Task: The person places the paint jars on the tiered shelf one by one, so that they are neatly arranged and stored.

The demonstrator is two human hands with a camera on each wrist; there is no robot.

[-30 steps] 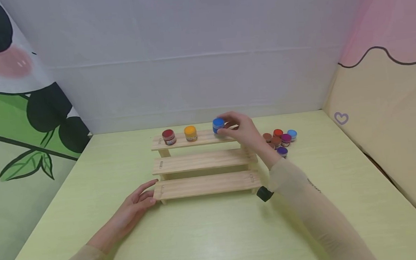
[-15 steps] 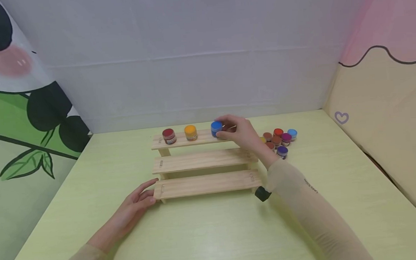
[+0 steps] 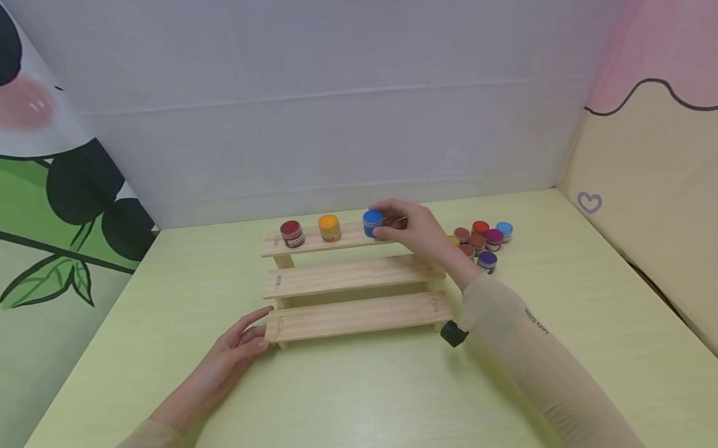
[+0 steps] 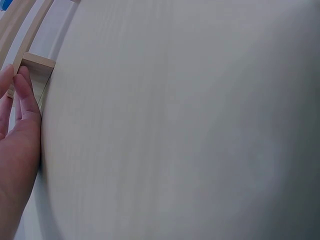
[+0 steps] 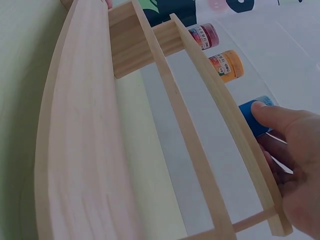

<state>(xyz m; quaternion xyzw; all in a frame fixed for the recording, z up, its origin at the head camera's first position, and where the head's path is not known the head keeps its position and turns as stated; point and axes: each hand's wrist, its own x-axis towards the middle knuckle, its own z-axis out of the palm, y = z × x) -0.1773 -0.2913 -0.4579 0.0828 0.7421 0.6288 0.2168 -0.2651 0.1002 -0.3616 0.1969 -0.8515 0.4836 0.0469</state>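
My right hand (image 3: pixel 414 231) pinches a small blue-lidded paint jar (image 3: pixel 372 223) at the top shelf of a three-step wooden rack (image 3: pixel 358 317). In the right wrist view, the thumb (image 5: pixel 270 115) lies against the blue jar (image 5: pixel 255 117), with the fingers partly hidden behind it. To its left on that shelf stand a yellow-orange paint jar (image 3: pixel 329 229) and a dark red one (image 3: pixel 292 234). My left hand (image 3: pixel 228 352) holds the left end of the lowest shelf between thumb and fingers; the left wrist view shows these fingertips (image 4: pixel 25 87) by the rack's support (image 4: pixel 39 62).
Right of the rack, several paint jars stand grouped on the table, among them a red one (image 3: pixel 480 228), a light blue one (image 3: pixel 505 230) and a purple one (image 3: pixel 487 262). The lower two shelves bear no jars. A pale wall (image 3: pixel 342 143) rises behind the table.
My right hand has moved the blue paint jar slightly left and down at the top shelf, mostly in the first half second. The left hand has stayed at the rack's end.
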